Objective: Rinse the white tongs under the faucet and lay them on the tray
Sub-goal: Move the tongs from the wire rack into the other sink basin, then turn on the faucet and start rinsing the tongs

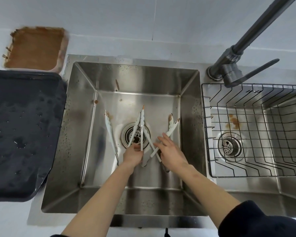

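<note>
On our left the wet black tray [22, 127] waits on the bench, and the white tongs [140, 129] lie in the sink [85, 103] over the drain. Our left hand [132, 155] closes around their handle end while our right hand [169, 151] hovers open beside it. We judge them light, stiff and slippery, best gripped near the hinge.

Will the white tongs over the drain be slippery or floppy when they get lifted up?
The white tongs look thin and hinged, so the arms will probably spring apart rather than flop. They carry brown sauce at the tips and lie in the sink, so they may be greasy and slip. The left hand grips near the handle end, which likely helps.
</note>
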Motion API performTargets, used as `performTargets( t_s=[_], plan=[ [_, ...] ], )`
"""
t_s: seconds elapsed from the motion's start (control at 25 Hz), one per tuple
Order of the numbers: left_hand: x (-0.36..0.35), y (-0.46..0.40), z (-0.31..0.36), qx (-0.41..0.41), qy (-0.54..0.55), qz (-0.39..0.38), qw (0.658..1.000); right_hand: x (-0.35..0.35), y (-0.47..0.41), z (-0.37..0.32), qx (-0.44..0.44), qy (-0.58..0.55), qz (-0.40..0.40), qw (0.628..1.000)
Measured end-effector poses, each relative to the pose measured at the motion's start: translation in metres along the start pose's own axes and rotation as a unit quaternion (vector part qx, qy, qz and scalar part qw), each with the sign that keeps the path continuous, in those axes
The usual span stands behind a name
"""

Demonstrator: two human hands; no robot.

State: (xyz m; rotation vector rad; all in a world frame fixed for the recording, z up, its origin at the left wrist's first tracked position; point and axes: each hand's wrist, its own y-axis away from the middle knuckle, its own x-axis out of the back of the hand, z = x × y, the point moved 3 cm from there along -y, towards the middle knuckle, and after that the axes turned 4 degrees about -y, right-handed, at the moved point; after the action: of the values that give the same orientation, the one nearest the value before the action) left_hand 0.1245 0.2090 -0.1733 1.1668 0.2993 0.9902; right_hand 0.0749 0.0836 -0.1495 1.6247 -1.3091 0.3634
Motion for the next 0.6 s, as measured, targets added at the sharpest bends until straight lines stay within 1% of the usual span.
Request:
performTargets(
  t_s=[0.24, 0.36, 0.6],
  plan=[
    [-0.001, -0.006, 0.005, -0.001, -0.008, -0.017, 1.000, 0.008, 0.000, 0.002, -0.001, -0.007, 0.006, 1.000],
    [0.007, 0.001, 0.015, -0.011, -0.022, -0.008, 1.000, 0.021, -0.001, 0.001, -0.008, -0.031, 0.036, 0.999],
    [0.021, 0.029, 0.042, -0.060, -0.073, 0.003, 0.996, 0.063, 0.008, -0.009, -0.005, -0.070, 0.096, 0.993]
  ],
)
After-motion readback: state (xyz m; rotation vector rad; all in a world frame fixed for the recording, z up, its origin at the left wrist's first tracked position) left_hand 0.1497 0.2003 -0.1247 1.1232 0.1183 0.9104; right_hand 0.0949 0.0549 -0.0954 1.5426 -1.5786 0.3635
